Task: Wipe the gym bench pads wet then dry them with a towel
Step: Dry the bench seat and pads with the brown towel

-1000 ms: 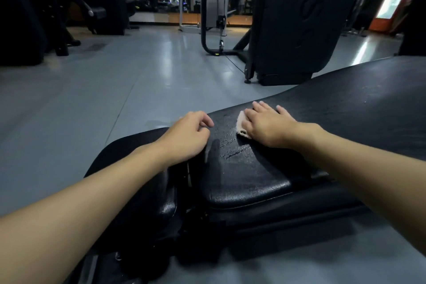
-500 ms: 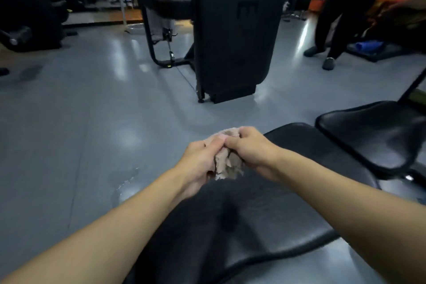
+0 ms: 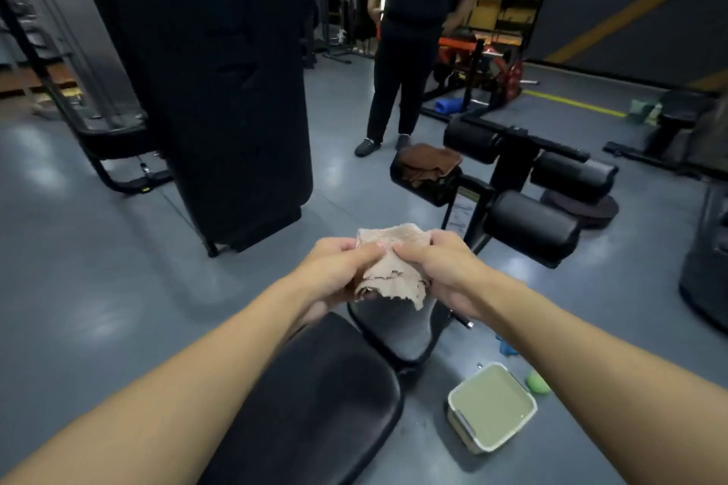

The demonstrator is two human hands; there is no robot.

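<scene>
Cloth (image 3: 388, 268) lifted off pad (image 3: 315, 398); left hand (image 3: 338, 272), right hand (image 3: 437, 268) grip closed on frayed beige fabric.

Both bare forearms extended forward, converging at centre. Left hand (image 3: 338, 272) and right hand (image 3: 441, 268) raised side by side, thumbs nearly touching, fingers curled, each pinching cloth (image 3: 388, 268) between them.

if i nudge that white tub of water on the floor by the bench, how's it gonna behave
The white tub looks filled nearly to its rim with murky liquid, so it is probably heavy for its size and would likely slosh over if shoved. Its low, wide shape suggests sliding on the smooth grey floor rather than tipping.
</scene>
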